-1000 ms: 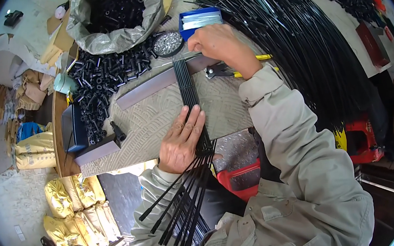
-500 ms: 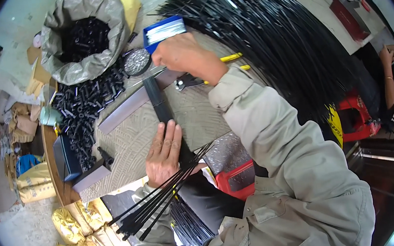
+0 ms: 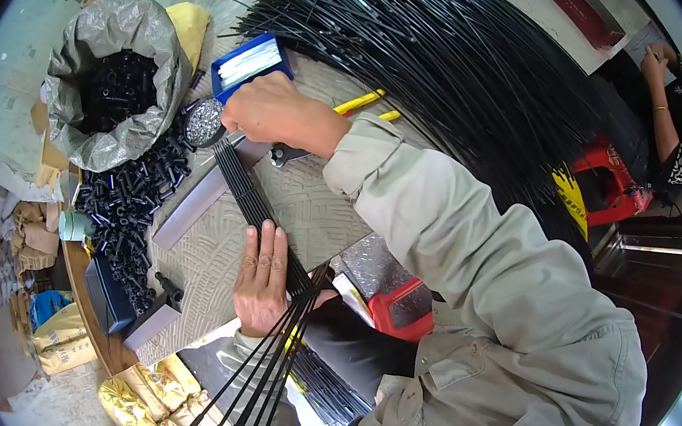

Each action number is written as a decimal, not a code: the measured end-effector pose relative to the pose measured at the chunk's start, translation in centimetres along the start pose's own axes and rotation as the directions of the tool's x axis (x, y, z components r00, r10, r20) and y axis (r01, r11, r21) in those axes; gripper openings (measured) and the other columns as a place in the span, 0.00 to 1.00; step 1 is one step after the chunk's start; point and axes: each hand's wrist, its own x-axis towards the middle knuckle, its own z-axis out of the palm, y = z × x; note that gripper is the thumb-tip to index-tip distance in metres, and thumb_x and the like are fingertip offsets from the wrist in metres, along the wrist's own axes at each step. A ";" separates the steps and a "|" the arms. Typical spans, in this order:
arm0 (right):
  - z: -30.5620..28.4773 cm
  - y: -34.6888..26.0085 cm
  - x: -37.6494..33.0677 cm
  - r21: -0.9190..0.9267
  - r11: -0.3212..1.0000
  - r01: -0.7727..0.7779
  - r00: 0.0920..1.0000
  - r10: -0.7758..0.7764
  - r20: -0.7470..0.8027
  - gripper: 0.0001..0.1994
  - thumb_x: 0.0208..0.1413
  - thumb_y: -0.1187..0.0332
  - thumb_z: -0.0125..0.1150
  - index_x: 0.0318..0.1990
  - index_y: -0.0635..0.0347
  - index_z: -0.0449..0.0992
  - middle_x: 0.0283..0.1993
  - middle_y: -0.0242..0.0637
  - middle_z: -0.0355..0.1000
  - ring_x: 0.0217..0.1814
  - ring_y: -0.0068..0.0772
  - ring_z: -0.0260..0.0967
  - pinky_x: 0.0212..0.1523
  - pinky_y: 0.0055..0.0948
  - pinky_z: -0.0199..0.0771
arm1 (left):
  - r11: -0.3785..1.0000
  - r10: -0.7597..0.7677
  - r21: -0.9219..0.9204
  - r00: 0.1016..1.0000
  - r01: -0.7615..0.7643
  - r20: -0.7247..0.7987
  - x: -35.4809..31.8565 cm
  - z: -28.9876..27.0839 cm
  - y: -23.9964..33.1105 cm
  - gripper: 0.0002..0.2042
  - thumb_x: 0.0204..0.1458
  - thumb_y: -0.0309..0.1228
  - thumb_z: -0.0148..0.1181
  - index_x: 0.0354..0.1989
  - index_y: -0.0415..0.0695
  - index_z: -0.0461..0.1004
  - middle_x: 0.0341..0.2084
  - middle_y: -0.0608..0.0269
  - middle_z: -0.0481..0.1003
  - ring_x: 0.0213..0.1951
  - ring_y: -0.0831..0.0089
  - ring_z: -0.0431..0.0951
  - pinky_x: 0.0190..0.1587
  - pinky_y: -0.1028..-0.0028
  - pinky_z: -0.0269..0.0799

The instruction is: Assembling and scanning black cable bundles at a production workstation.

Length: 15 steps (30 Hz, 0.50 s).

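A flat row of thin black rods (image 3: 245,186) lies slantwise on the tabletop, its near ends fanning out past the table edge. My left hand (image 3: 260,281) grips the rods near that edge, fingers straight along their left side and part of the hand showing beyond them. Over the far ends is my right hand (image 3: 283,114), closed, fingertips turned down and hidden; what they pinch cannot be seen. Close by stand a round dish of small silvery bits (image 3: 204,122) and a blue box of white strips (image 3: 250,62). A metal bar (image 3: 196,200) runs beside the rods.
Yellow-handled pliers (image 3: 332,130) lie right of the bar. A large pile of black rods (image 3: 441,58) covers the right side. At left are a grey sack (image 3: 118,24) and loose black tubular pieces (image 3: 122,213). Another person's hand (image 3: 656,63) shows far right.
The view has shifted, so most things sit further left. The rods have spread into a flatter row, their near ends fanned wider. Both hands remain at the same places along them.
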 end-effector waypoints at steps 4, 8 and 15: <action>0.1 -0.1 0.1 0.029 0.999 0.023 1.000 -0.023 -0.012 0.07 0.43 0.71 0.55 0.28 0.47 0.78 0.29 0.40 0.75 0.34 0.45 0.73 0.32 0.40 0.66 | 1.000 -0.015 -0.006 1.000 0.015 0.007 0.0 -0.3 0.1 0.40 0.39 0.52 0.62 0.55 0.33 0.63 0.55 0.44 0.62 0.59 0.47 0.59 0.56 0.60 0.61; 0.2 -0.2 0.2 0.040 0.998 0.050 0.999 -0.050 -0.023 0.07 0.43 0.71 0.55 0.29 0.47 0.78 0.28 0.41 0.74 0.33 0.46 0.72 0.32 0.40 0.65 | 1.000 -0.015 -0.024 1.000 0.016 0.007 0.2 -0.3 0.1 0.39 0.39 0.51 0.62 0.55 0.32 0.63 0.55 0.43 0.62 0.59 0.47 0.59 0.57 0.60 0.60; -0.1 -0.3 0.1 0.017 0.997 0.072 0.997 -0.072 -0.010 0.06 0.44 0.72 0.54 0.28 0.49 0.78 0.28 0.41 0.74 0.33 0.47 0.72 0.31 0.41 0.64 | 0.999 -0.018 -0.049 1.000 0.018 0.005 0.3 -0.4 0.2 0.39 0.39 0.50 0.63 0.55 0.31 0.63 0.55 0.42 0.62 0.59 0.46 0.59 0.57 0.60 0.59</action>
